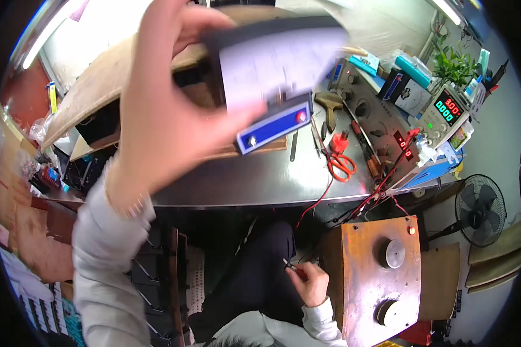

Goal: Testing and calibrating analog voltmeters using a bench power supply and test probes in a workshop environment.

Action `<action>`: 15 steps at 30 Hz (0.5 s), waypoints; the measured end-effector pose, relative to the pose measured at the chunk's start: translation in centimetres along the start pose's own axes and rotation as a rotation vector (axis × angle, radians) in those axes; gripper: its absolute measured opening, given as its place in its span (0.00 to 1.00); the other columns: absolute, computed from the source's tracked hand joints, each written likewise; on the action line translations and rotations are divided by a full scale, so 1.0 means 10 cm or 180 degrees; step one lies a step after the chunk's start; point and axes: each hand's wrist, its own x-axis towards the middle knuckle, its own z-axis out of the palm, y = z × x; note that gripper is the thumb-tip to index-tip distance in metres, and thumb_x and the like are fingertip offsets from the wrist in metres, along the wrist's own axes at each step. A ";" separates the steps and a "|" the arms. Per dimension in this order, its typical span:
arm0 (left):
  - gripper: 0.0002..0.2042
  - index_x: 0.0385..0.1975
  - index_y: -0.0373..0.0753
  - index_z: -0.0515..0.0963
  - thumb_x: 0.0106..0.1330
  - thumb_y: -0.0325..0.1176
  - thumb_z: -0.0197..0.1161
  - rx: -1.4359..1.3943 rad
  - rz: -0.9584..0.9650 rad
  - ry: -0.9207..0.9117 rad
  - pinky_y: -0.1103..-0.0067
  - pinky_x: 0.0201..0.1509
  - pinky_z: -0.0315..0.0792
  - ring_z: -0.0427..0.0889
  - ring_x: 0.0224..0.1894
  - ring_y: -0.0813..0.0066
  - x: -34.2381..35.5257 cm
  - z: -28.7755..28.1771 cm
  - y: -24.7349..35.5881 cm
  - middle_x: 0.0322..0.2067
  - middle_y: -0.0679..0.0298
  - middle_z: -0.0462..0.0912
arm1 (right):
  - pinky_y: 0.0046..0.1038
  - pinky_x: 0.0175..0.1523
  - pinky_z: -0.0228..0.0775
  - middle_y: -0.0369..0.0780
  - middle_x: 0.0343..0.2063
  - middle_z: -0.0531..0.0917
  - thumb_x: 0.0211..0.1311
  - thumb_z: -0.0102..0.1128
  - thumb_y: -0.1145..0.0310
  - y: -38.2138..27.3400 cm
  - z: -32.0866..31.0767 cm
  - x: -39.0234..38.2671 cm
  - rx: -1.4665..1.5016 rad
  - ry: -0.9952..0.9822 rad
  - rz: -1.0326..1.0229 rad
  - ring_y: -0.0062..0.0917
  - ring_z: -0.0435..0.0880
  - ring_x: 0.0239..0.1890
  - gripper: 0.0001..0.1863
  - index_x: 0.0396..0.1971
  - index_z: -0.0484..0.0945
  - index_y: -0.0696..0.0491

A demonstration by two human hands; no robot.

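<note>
In the head view I see my left hand (pixel 162 98) raised in the upper left centre of the frame, its fingers closed around a box-shaped device (pixel 272 75) with a dark casing, a pale label sheet across its broad face and a blue front panel (pixel 275 122) carrying a red button and a small silver knob. The device is held up above the steel counter (pixel 243 179); its long axis runs from lower left to upper right, and the blue panel faces the lower edge of the frame. My right hand (pixel 312 282) sits low, right of centre, below the counter's edge, fingers gripping a small red-handled tool (pixel 295 269) whose tip points to the upper left. Just right of it stands a rusty brown box (pixel 364 272) with two round metal knobs. On the counter at centre right lie red-handled scissors (pixel 340 162). At the upper right a white power supply (pixel 446 113) shows lit red and green digits, with teal and blue packages (pixel 414 69) just behind it
</note>
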 end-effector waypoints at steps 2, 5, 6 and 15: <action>0.56 0.73 0.34 0.53 0.41 0.25 0.83 -0.0027 0.0350 0.0128 0.68 0.62 0.73 0.80 0.55 0.62 -0.44 0.05 0.06 0.54 0.50 0.77 | 0.30 0.29 0.74 0.45 0.21 0.82 0.51 0.77 0.70 -0.01 0.04 0.08 0.0294 0.0094 0.0203 0.35 0.83 0.22 0.11 0.29 0.82 0.58; 0.51 0.70 0.35 0.59 0.43 0.28 0.83 -0.1392 -0.0965 0.0412 0.70 0.64 0.71 0.79 0.53 0.67 -1.23 0.53 -0.18 0.51 0.55 0.79 | 0.26 0.29 0.74 0.43 0.22 0.83 0.52 0.77 0.72 -0.21 0.03 0.24 0.0562 0.0161 0.0211 0.29 0.83 0.23 0.12 0.31 0.82 0.60; 0.51 0.71 0.36 0.58 0.44 0.27 0.82 -0.1507 -0.1296 0.0246 0.70 0.65 0.70 0.78 0.55 0.67 -1.44 0.67 -0.32 0.53 0.54 0.77 | 0.26 0.29 0.74 0.43 0.22 0.83 0.52 0.77 0.72 -0.28 0.02 0.29 0.0529 0.0146 0.0276 0.29 0.83 0.23 0.12 0.31 0.82 0.60; 0.56 0.77 0.48 0.41 0.53 0.19 0.75 -0.2104 -0.1968 -0.0628 0.66 0.64 0.73 0.64 0.70 0.64 -2.01 0.97 -0.54 0.71 0.56 0.57 | 0.19 0.30 0.69 0.36 0.25 0.79 0.51 0.75 0.79 -0.84 0.20 0.83 0.0903 0.0188 -0.0408 0.15 0.77 0.27 0.13 0.35 0.79 0.61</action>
